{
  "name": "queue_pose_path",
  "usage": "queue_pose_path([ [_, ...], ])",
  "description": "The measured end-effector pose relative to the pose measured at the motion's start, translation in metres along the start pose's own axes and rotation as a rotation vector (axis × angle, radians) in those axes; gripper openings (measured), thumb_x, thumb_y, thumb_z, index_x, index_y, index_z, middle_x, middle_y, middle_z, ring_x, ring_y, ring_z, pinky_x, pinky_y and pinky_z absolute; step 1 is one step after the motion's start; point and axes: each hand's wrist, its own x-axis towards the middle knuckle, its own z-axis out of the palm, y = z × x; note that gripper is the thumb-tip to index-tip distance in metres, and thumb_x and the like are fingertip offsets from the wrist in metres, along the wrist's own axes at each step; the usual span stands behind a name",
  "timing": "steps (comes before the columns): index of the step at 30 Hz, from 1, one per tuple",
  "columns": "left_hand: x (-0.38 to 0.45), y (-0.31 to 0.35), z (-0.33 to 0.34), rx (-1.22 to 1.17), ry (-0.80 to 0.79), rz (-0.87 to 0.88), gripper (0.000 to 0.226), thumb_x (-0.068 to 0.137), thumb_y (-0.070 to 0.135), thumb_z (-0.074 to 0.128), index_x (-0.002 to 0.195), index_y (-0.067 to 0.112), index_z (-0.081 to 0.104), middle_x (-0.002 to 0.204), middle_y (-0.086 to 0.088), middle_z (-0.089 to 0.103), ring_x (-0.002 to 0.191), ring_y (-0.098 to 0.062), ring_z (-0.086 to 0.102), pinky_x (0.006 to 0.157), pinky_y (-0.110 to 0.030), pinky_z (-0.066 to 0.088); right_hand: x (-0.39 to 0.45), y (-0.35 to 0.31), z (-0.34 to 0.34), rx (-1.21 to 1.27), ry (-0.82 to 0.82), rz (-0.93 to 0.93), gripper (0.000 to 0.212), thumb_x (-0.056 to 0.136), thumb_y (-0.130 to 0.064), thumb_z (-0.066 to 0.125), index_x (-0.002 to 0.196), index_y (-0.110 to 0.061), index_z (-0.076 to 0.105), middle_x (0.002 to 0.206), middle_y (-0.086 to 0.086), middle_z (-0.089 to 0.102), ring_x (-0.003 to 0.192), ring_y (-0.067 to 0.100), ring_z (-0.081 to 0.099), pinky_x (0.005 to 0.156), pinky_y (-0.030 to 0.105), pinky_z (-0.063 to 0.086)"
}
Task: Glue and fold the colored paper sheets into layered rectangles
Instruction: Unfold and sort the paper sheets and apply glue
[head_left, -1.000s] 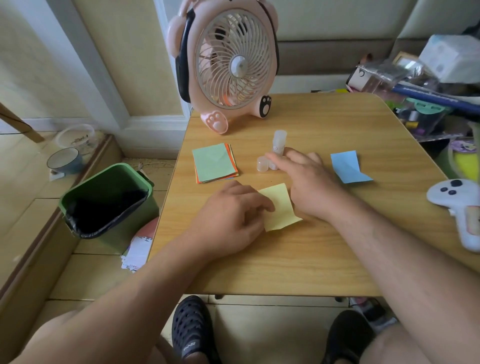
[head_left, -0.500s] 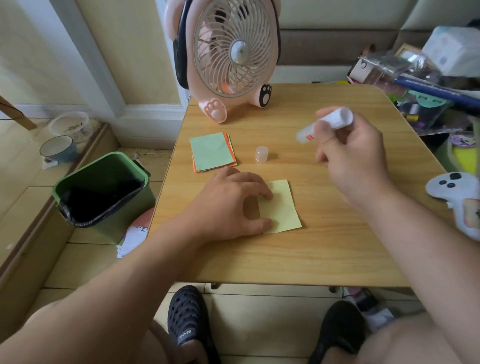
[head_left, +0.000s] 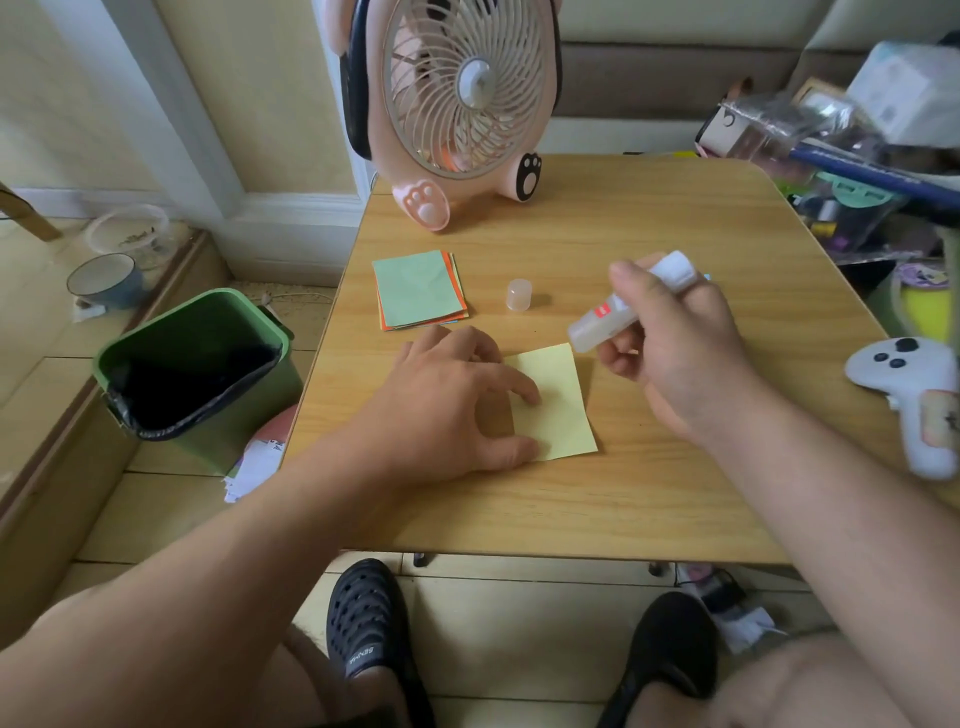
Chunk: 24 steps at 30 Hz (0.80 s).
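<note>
On the floor at the far left stand two bowls, one clear (head_left: 128, 227) and one blue-rimmed (head_left: 104, 280). Just right of them is one green bin (head_left: 200, 374) lined with a black bag, with some loose papers (head_left: 257, 457) lying at its foot beside the surface (head_left: 649, 499).

At the back of the surface stands one pink fan (head_left: 457, 98) with paw-shaped feet. In front of it lies one stack of colored sheets (head_left: 418, 288), a green sheet on top and orange edges showing beneath; how many sheets it holds cannot be told. Right of the stack, one small translucent cap (head_left: 518, 294) stands upright, apart from everything else.

Nearer the front edge, one yellow sheet (head_left: 558, 405) lies flat. The left hand (head_left: 447, 405) rests on its left part, fingers spread and pressing the paper down with the fingertips and thumb.

Above and right of the yellow sheet, the right hand (head_left: 675, 348) is raised off the surface, its fingers curled round one uncapped glue stick (head_left: 623, 309), which tilts with its open end down and to the left, near the sheet's upper right corner but not touching it.

At the right edge lies one white game controller (head_left: 909, 379), and behind it a blurred pile of clutter (head_left: 841, 156).

Below the surface, two black shoes (head_left: 363, 623) rest on the floor.
</note>
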Motion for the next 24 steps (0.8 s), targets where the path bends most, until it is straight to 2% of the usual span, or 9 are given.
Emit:
queue_pose_path([
  [3, -0.002, 0.0, -0.001, -0.048, 0.076, -0.023, 0.061, 0.07, 0.079, 0.06, 0.123, 0.049, 0.062, 0.118, 0.011, 0.044, 0.114, -0.018, 0.041, 0.106, -0.041, 0.04, 0.005, 0.0, 0.008, -0.011, 0.013, -0.014, 0.022, 0.09, -0.044, 0.068, 0.09, -0.023, 0.061, 0.069, 0.006, 0.059, 0.059, 0.017, 0.054, 0.055, 0.03, 0.045],
  [6, -0.003, 0.003, -0.008, -0.196, 0.14, 0.082, 0.05, 0.075, 0.069, 0.069, 0.115, 0.039, 0.067, 0.118, 0.009, 0.045, 0.114, -0.017, 0.041, 0.105, -0.037, 0.039, 0.017, -0.009, 0.005, 0.057, 0.154, -0.031, 0.022, 0.099, -0.039, 0.066, 0.089, -0.021, 0.058, 0.061, -0.003, 0.057, 0.057, 0.016, 0.051, 0.054, 0.028, 0.042],
  [9, 0.0, 0.01, -0.004, -0.081, 0.054, 0.246, 0.06, 0.078, 0.072, 0.069, 0.126, 0.037, 0.065, 0.129, 0.009, 0.053, 0.127, -0.02, 0.045, 0.109, -0.042, 0.037, 0.023, -0.012, -0.002, 0.111, 0.229, -0.023, 0.026, 0.1, -0.04, 0.065, 0.085, -0.021, 0.056, 0.055, -0.004, 0.051, 0.054, 0.015, 0.049, 0.054, 0.028, 0.039],
  [11, 0.006, 0.015, 0.006, 0.012, -0.009, 0.256, 0.057, 0.082, 0.066, 0.063, 0.13, 0.036, 0.065, 0.135, 0.009, 0.057, 0.132, -0.019, 0.047, 0.106, -0.045, 0.04, 0.023, -0.011, -0.005, 0.114, 0.241, -0.017, 0.026, 0.1, -0.041, 0.065, 0.085, -0.021, 0.056, 0.055, -0.005, 0.05, 0.054, 0.015, 0.049, 0.055, 0.027, 0.039],
  [15, 0.015, 0.016, 0.013, 0.011, 0.131, 0.302, 0.026, 0.09, 0.037, 0.064, 0.111, 0.026, 0.074, 0.112, 0.004, 0.073, 0.109, -0.024, 0.064, 0.09, -0.045, 0.05, 0.021, -0.007, -0.006, 0.088, 0.231, -0.021, 0.025, 0.099, -0.042, 0.066, 0.087, -0.021, 0.059, 0.056, -0.004, 0.053, 0.056, 0.015, 0.051, 0.053, 0.027, 0.042],
  [17, 0.017, 0.022, 0.008, -0.22, 0.187, 0.181, 0.02, 0.096, 0.033, 0.063, 0.111, 0.024, 0.072, 0.097, 0.002, 0.074, 0.093, -0.022, 0.068, 0.082, -0.041, 0.054, 0.021, -0.006, -0.007, 0.086, 0.23, -0.019, 0.025, 0.099, -0.042, 0.066, 0.087, -0.021, 0.059, 0.056, -0.004, 0.053, 0.056, 0.015, 0.052, 0.053, 0.028, 0.042],
  [21, 0.023, 0.037, -0.009, -0.941, 0.216, -0.118, 0.011, 0.101, 0.018, 0.065, 0.11, 0.024, 0.065, 0.081, 0.004, 0.071, 0.074, -0.012, 0.066, 0.071, -0.037, 0.057, 0.023, -0.007, -0.011, 0.108, 0.248, 0.01, 0.026, 0.099, -0.043, 0.067, 0.087, -0.022, 0.058, 0.057, -0.004, 0.052, 0.054, 0.013, 0.05, 0.055, 0.027, 0.041],
  [22, 0.026, 0.038, -0.011, -0.996, 0.214, -0.189, 0.015, 0.101, 0.014, 0.065, 0.111, 0.024, 0.063, 0.077, 0.005, 0.071, 0.072, -0.013, 0.066, 0.068, -0.037, 0.058, 0.024, -0.006, -0.012, 0.107, 0.25, 0.015, 0.026, 0.098, -0.043, 0.067, 0.088, -0.021, 0.058, 0.057, -0.004, 0.052, 0.054, 0.013, 0.05, 0.055, 0.028, 0.041],
  [24, 0.03, 0.034, -0.011, -0.707, 0.172, -0.281, 0.028, 0.095, 0.021, 0.069, 0.118, 0.032, 0.058, 0.078, 0.004, 0.071, 0.073, -0.017, 0.067, 0.067, -0.036, 0.056, 0.025, -0.003, -0.014, 0.084, 0.246, 0.012, 0.027, 0.097, -0.044, 0.068, 0.089, -0.02, 0.058, 0.056, -0.005, 0.052, 0.054, 0.015, 0.05, 0.055, 0.028, 0.04],
])
